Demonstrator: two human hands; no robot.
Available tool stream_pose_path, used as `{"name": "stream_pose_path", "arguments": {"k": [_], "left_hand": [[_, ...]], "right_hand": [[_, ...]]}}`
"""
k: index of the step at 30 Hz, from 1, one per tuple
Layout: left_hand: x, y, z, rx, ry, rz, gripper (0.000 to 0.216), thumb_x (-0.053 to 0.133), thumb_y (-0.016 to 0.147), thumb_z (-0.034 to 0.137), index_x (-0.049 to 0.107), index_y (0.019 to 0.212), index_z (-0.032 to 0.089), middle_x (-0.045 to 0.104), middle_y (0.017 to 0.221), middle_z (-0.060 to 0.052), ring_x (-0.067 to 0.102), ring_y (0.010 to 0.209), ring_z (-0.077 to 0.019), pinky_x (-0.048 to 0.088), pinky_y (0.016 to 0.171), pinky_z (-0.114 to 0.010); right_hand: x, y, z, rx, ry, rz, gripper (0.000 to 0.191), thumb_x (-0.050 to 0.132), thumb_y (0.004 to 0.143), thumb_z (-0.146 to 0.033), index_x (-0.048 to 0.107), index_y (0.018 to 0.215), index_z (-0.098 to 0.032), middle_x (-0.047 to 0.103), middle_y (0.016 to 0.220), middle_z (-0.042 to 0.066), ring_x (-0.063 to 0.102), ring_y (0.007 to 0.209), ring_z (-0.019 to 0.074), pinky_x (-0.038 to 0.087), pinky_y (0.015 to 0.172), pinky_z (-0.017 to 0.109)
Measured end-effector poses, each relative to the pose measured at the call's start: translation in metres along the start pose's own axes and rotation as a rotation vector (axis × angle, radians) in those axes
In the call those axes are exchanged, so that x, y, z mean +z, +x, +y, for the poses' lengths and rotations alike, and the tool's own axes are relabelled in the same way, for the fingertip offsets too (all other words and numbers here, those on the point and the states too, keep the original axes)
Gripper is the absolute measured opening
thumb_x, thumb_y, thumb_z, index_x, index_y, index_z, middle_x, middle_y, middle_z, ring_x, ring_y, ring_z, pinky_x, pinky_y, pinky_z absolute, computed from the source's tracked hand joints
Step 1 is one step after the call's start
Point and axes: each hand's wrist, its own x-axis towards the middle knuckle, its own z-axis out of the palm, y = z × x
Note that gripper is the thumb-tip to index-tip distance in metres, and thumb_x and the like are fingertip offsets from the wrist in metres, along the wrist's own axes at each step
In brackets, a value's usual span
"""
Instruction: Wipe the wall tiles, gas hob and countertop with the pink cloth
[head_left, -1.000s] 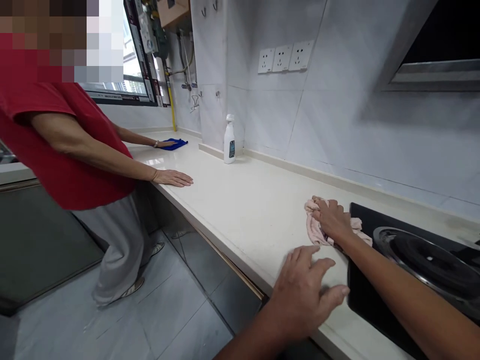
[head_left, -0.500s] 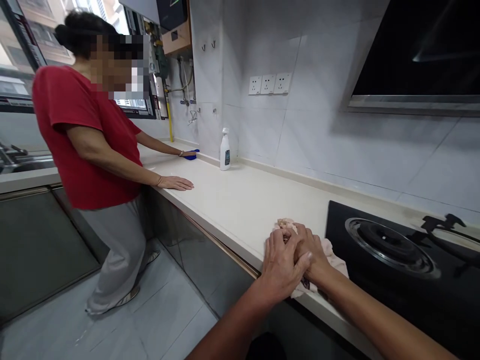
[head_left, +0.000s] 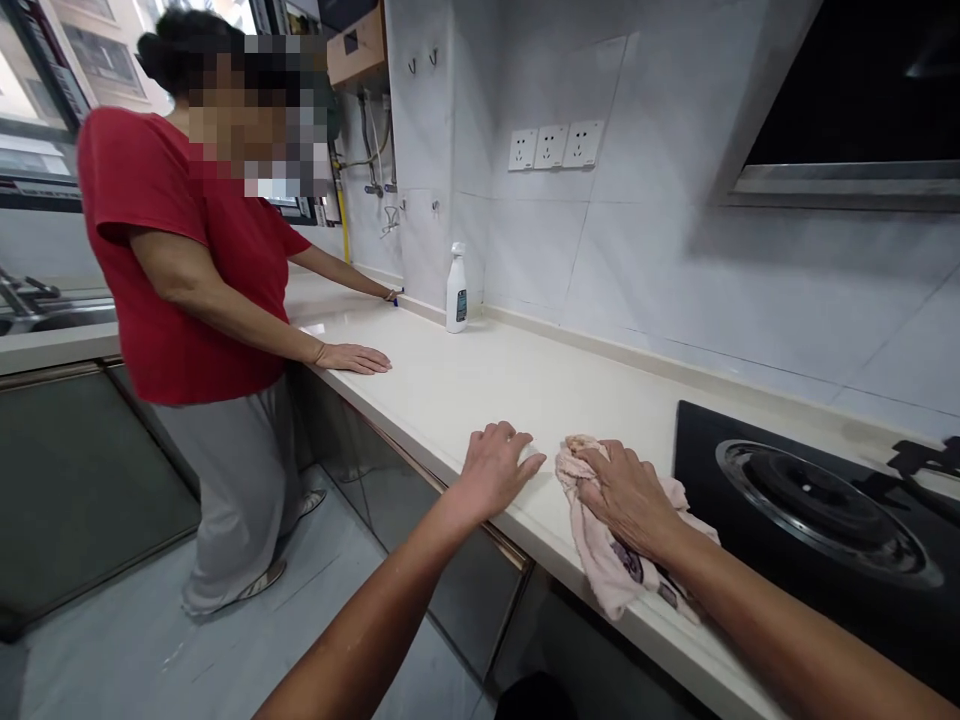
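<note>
My right hand (head_left: 624,492) presses down on a pale pink cloth (head_left: 604,555) at the front edge of the cream countertop (head_left: 480,385); part of the cloth hangs over the edge. Its fingers curl over the cloth's upper end. My left hand (head_left: 495,468) rests on the counter just left of the cloth, fingers bent and slightly apart, holding nothing.
A black gas hob (head_left: 810,510) lies right of the cloth. A white spray bottle (head_left: 457,289) stands against the tiled wall. A person in a red shirt (head_left: 180,280) leans on the counter, one hand (head_left: 352,357) flat, the other reaching toward the far corner. Grey floor tiles (head_left: 262,640) lie below.
My left hand has come off my right hand and now rests on the counter to the left. The pink cloth has slid so that part hangs over the edge.
</note>
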Motion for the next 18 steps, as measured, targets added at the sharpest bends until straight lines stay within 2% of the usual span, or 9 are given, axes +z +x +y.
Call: {"name": "stream_pose_path", "arguments": {"k": [7,13,18], "left_hand": [[-0.005,0.006,-0.016,0.168,-0.043,-0.039,0.033,0.053,0.105,0.045,0.067,0.125,0.023,0.067,0.115,-0.011,0.061,0.110,-0.0303,0.048,0.096,-0.046],[-0.001,0.008,-0.025,0.183,-0.138,-0.017,0.034,0.057,0.104,0.049,0.067,0.123,0.022,0.068,0.115,-0.012,0.060,0.109,-0.0292,0.050,0.093,-0.045],[0.001,0.003,-0.024,0.110,-0.291,0.077,0.037,0.057,0.104,0.050,0.064,0.127,0.022,0.066,0.124,-0.011,0.060,0.116,-0.0272,0.050,0.099,-0.045]], "right_hand": [[0.013,0.050,0.013,0.089,-0.012,-0.046,0.045,0.044,0.100,-0.028,0.053,0.144,-0.027,0.055,0.125,0.011,0.053,0.107,0.0273,0.034,0.083,0.037],[0.035,0.116,0.018,0.161,-0.017,-0.066,0.045,0.042,0.102,-0.036,0.054,0.144,-0.025,0.054,0.126,0.014,0.052,0.108,0.0310,0.039,0.086,0.041],[0.053,0.166,0.021,0.164,-0.009,-0.085,0.051,0.040,0.103,-0.041,0.047,0.152,-0.028,0.052,0.129,0.015,0.052,0.113,0.0342,0.041,0.092,0.047]]}}
